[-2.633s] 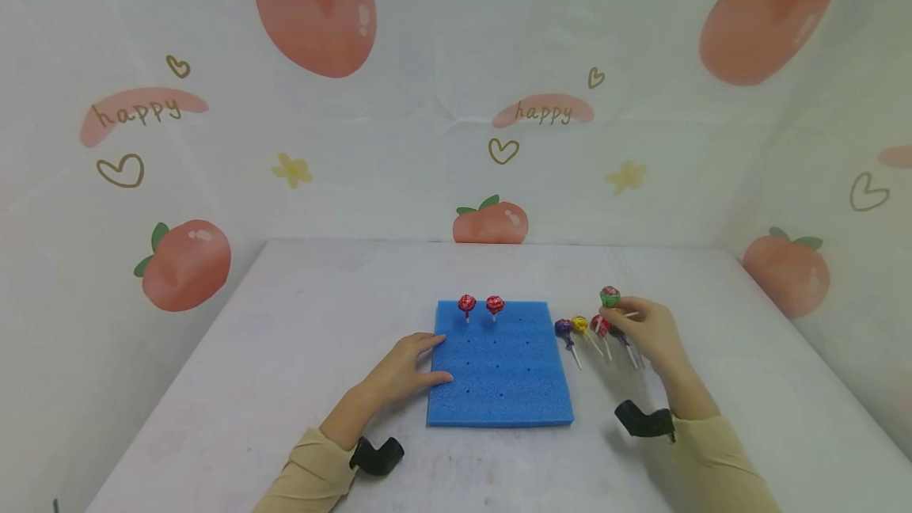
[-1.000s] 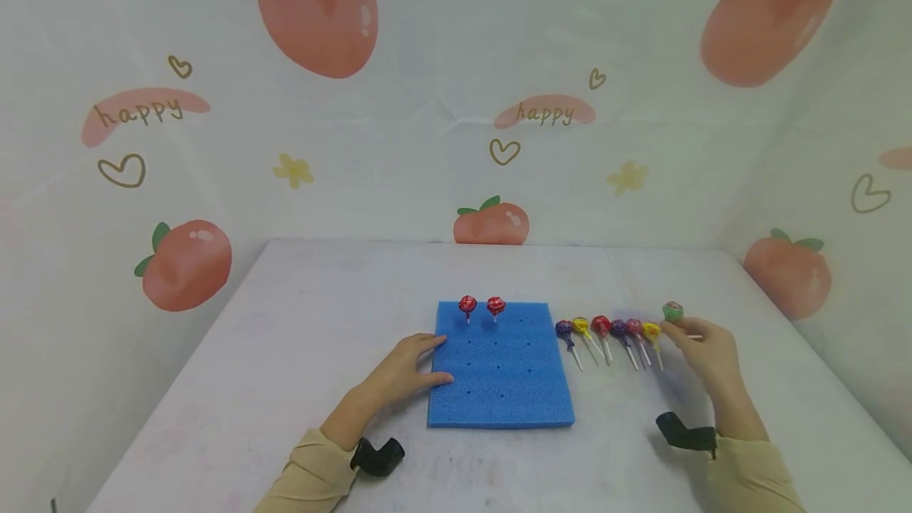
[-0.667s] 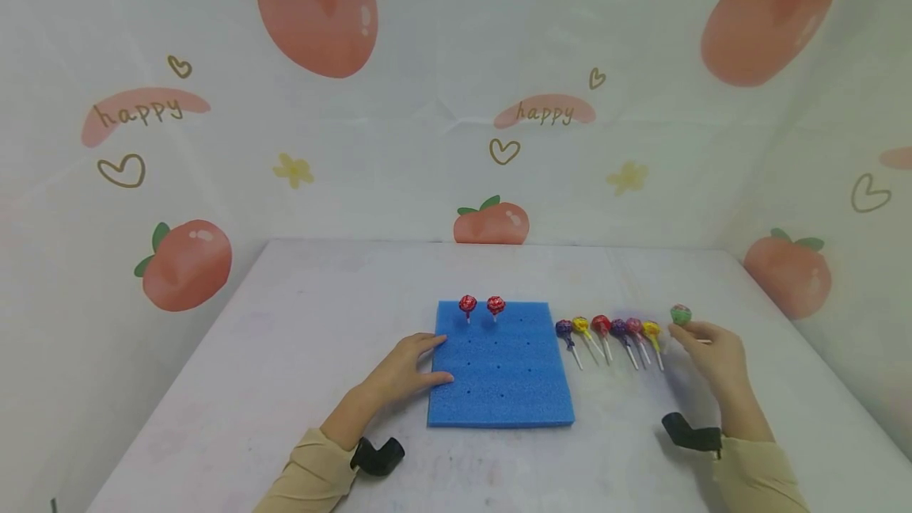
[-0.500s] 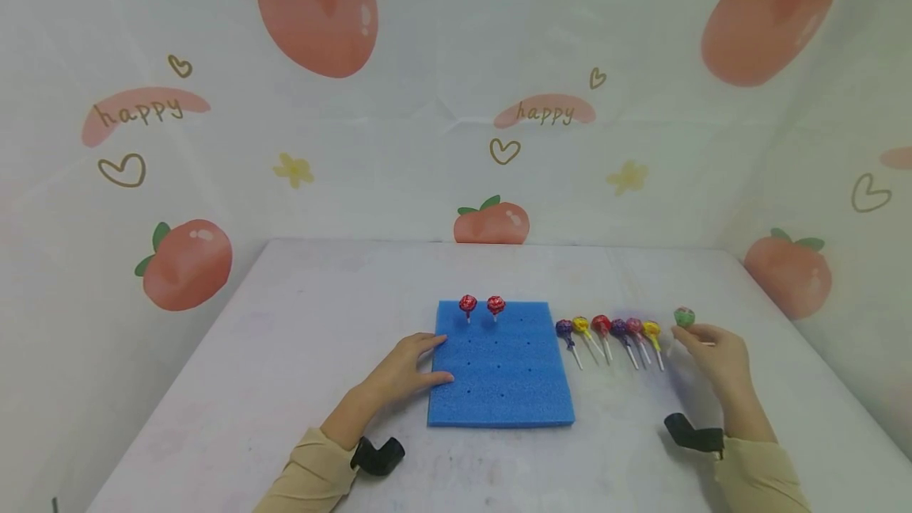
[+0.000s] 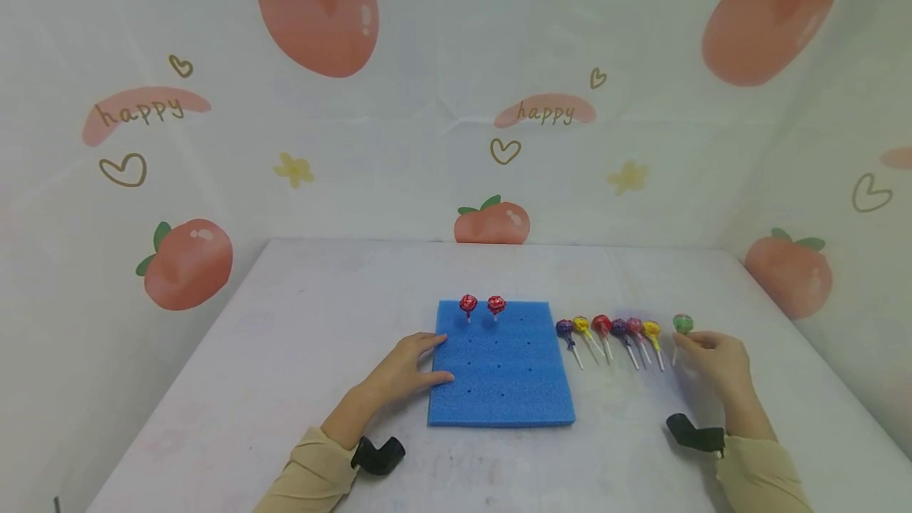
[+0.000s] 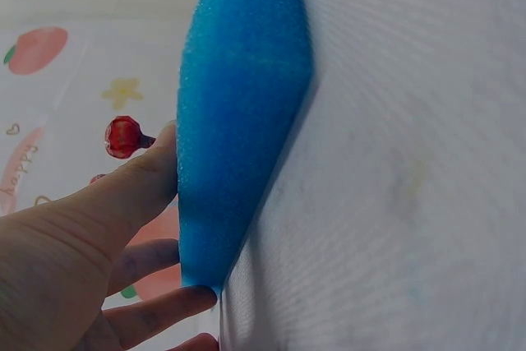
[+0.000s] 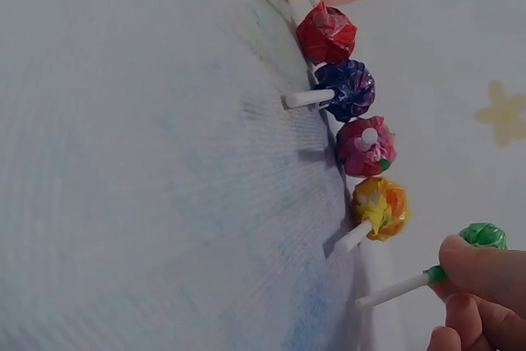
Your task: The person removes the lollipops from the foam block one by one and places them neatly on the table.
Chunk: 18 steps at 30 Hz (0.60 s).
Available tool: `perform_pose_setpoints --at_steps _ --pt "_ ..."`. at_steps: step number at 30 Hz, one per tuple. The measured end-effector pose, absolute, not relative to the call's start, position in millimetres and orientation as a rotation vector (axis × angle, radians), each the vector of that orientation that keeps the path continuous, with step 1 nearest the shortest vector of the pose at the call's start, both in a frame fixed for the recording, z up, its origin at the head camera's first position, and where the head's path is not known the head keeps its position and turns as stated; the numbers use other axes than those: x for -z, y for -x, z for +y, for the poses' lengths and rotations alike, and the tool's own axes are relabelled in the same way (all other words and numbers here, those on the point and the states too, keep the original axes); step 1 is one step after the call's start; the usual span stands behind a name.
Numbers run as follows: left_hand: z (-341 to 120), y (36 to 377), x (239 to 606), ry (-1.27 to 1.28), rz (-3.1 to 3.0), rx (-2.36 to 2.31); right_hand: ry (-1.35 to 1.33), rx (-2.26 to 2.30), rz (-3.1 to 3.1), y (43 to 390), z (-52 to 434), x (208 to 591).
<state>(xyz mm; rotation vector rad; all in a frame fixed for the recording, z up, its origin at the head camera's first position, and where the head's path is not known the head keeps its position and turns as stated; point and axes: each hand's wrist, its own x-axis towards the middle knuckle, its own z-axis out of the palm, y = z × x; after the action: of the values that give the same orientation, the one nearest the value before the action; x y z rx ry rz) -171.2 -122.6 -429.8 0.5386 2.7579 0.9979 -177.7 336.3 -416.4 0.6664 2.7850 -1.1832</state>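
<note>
My right hand pinches a green-wrapped lollipop just below its head, at the right end of a row of lollipops. In the right wrist view, the white stick of that green lollipop points down and left past the thumb. My left hand rests on the left edge of a blue foam board, thumb and fingers spread. The left wrist view has the left hand against the foam's side. Two red lollipops, one left and one right, stand upright in the board's back row; small holes dot the rest.
Several lollipops lie in a row right of the board: purple, yellow, red, another purple, pink and another yellow. A white table meets a fruit-patterned backdrop behind.
My right hand has carried the green lollipop rightward from above the row to beyond its right end, then lowered it; its stick now hangs downward. The left hand and board have stayed put.
</note>
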Motion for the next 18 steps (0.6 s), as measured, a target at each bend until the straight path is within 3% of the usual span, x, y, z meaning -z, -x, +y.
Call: perform_pose_setpoints --at_steps 18 --pt "-122.9 170.6 429.5 -0.539 2.749 -1.013 -0.66 1.136 2.744 180.7 338.4 419.8"
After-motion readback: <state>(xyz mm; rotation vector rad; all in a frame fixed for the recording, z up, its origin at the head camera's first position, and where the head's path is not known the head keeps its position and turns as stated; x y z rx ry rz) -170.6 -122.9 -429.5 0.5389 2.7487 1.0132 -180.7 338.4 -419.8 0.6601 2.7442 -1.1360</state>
